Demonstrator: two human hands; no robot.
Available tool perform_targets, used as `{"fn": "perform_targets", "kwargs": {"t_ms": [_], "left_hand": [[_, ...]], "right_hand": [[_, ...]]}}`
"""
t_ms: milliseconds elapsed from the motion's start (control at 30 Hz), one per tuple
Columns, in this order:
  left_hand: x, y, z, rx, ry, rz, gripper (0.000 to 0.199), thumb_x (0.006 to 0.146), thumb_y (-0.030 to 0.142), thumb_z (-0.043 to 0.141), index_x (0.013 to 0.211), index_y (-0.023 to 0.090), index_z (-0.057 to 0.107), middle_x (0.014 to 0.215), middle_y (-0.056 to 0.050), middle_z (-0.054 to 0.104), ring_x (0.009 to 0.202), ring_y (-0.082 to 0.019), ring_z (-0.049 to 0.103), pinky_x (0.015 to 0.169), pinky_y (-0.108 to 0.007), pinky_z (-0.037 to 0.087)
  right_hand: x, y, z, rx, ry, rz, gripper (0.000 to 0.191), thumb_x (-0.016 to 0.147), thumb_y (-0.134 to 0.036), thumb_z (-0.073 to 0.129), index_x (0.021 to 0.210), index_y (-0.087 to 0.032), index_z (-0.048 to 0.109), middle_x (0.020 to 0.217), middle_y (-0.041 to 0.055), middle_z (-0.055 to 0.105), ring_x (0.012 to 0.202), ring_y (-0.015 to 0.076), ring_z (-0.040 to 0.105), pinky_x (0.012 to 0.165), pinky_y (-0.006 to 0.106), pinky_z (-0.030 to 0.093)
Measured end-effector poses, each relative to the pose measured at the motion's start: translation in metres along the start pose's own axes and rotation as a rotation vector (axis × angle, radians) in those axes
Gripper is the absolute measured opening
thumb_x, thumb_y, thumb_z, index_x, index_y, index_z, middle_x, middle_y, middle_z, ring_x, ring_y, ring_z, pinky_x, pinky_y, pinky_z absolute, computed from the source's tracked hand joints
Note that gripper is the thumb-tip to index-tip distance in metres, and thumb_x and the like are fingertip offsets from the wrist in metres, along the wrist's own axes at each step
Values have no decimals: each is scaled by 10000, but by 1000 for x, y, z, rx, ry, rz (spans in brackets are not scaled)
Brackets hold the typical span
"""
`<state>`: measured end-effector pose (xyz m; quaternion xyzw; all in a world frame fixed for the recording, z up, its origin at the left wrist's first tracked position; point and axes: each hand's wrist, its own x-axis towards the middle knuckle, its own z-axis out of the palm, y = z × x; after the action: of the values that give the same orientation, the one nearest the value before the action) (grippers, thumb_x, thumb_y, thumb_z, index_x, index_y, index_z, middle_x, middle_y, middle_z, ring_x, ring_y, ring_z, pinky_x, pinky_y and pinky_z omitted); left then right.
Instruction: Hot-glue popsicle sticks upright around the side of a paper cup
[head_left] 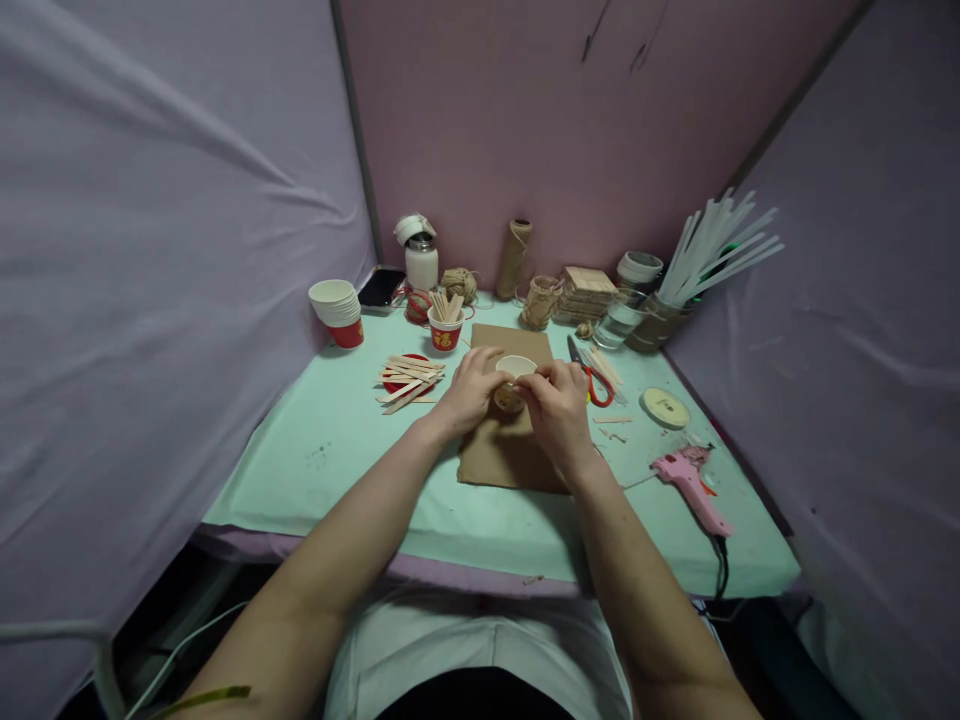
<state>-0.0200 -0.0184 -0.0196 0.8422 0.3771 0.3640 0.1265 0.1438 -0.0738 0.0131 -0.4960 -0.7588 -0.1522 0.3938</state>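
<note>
A small paper cup [510, 401] stands upright on a brown cardboard sheet [499, 455], its pale open rim facing up. My left hand [472, 388] is closed on the cup's left side, with the thumb along the near rim. From the right, my right hand [559, 405] pinches at the front of the rim. Any small piece between those fingertips is too small to make out. Just right of my right hand lie red-handled scissors [599, 386] and loose wooden sticks [606, 366]. Left of my left hand, more craft sticks [409, 378] are piled on a red lid.
A pink glue gun [694, 485] with its cord lies at the right edge. Stacked paper cups [339, 312] stand at the left. Along the back are a stick-filled cup [445, 333], twine ball [459, 285], wooden squares [587, 295], a water glass [618, 322] and white glue sticks [705, 255].
</note>
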Motion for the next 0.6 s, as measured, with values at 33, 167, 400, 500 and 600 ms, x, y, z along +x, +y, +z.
{"fn": "perform_targets", "kwargs": {"t_ms": [33, 167, 400, 500, 600], "left_hand": [[0, 0, 0, -3, -8, 1, 233, 879, 222, 528, 1026, 233, 709, 1390, -78, 442, 1319, -255, 334, 1120, -447, 292], [1, 0, 0, -8, -29, -1, 233, 883, 227, 515, 1005, 230, 713, 1392, -74, 449, 1325, -256, 322, 1122, -450, 288], [2, 1, -1, -8, -44, -12, 233, 889, 246, 514, 1014, 244, 710, 1405, -71, 445, 1343, -259, 301, 1122, -471, 282], [2, 2, -1, -15, -46, -15, 236, 897, 259, 504, 1019, 242, 705, 1408, -70, 451, 1343, -254, 303, 1126, -467, 276], [2, 3, -2, -16, -57, -11, 241, 888, 229, 497, 1012, 232, 704, 1409, -78, 453, 1341, -264, 301, 1128, -481, 272]], "right_hand": [[0, 0, 1, -3, -4, 2, 145, 924, -280, 573, 848, -236, 688, 837, 50, 545, 836, 221, 429, 761, 359, 320], [-1, 2, 3, -4, -5, 2, 165, 931, -279, 559, 833, -232, 684, 838, 51, 539, 830, 222, 418, 754, 360, 321], [-2, 3, 3, 23, -14, 20, 169, 933, -290, 547, 848, -240, 685, 844, 51, 530, 837, 225, 417, 766, 370, 327], [-2, 3, 3, 9, -9, 12, 186, 941, -295, 537, 842, -230, 681, 843, 54, 537, 834, 226, 418, 760, 365, 323], [-1, 4, 3, -19, -7, -3, 197, 942, -307, 538, 832, -225, 679, 846, 57, 543, 840, 228, 422, 760, 364, 319]]}}
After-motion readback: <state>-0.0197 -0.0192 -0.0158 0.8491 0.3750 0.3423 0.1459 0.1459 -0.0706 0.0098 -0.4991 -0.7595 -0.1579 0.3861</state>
